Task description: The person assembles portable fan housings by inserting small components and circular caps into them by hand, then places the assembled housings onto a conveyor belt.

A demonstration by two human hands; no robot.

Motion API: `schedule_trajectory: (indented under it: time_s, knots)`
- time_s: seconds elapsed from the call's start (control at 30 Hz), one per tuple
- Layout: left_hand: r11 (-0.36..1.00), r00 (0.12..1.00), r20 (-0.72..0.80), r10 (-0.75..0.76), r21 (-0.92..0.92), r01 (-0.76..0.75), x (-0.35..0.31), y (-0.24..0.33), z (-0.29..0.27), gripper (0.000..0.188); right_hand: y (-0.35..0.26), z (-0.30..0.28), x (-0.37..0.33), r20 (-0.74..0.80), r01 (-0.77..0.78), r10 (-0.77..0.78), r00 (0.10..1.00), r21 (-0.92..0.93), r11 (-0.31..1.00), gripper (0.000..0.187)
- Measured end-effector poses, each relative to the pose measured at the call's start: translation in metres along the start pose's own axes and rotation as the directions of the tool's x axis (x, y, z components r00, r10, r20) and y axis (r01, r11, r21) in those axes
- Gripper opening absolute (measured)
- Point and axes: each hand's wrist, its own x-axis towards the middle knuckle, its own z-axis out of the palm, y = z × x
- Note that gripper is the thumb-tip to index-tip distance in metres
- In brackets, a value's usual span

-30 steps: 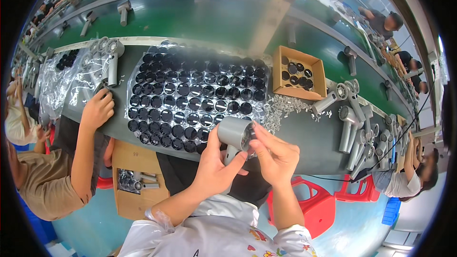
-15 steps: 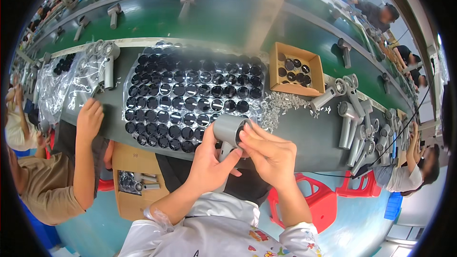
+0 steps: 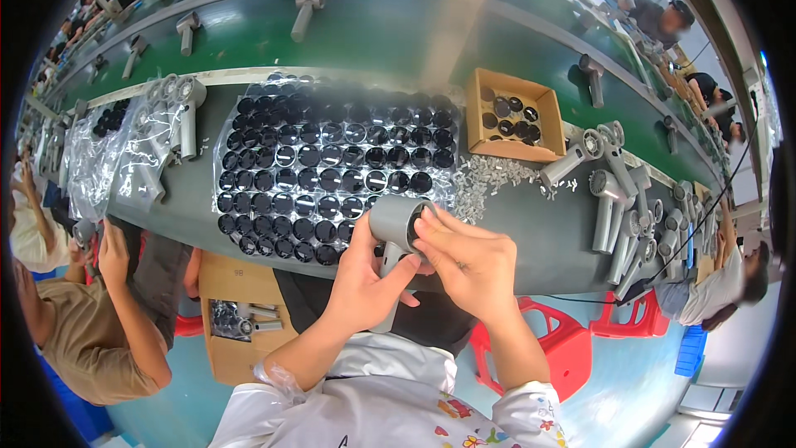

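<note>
A grey hair dryer housing (image 3: 393,217) is held up in front of me over the near table edge. My left hand (image 3: 361,286) is closed around its barrel and handle from the left. At the dark open end on the right, my right hand (image 3: 466,261) has its fingers bunched together against the rim; what they pinch there is hidden. Just beyond lie rows of round black caps (image 3: 308,155) on clear plastic. Small pale clips or strips (image 3: 489,182) are heaped to the right of them.
A cardboard box (image 3: 550,119) with black caps stands at the back right. Grey dryer housings (image 3: 608,199) pile up on the right. A green conveyor belt (image 3: 249,29) carries more. A co-worker (image 3: 99,315) sits at left, near bagged parts (image 3: 99,149). Red stools (image 3: 547,348) stand at right.
The housings on the belt have shifted left. The co-worker's raised hand has drawn back from the table toward the left. My hands stay at the same housing, with barely any movement.
</note>
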Motion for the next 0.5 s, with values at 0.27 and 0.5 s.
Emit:
schedule_trajectory:
  time_s: [0.27, 0.5]
  knots:
    - [1.0, 1.0, 0.003, -0.025, 0.018, 0.025, -0.0002, 0.0015, -0.0008, 0.062, 0.0019, -0.0038, 0.0023, 0.05, 0.141, -0.135, 0.99, -0.128, 0.982, 0.026]
    - [0.999, 0.999, 0.027, -0.044, 0.03, 0.044, 0.0019, 0.0102, -0.002, 0.062, 0.0037, -0.0071, 0.008, 0.065, 0.111, -0.106, 0.992, -0.079, 0.991, 0.026]
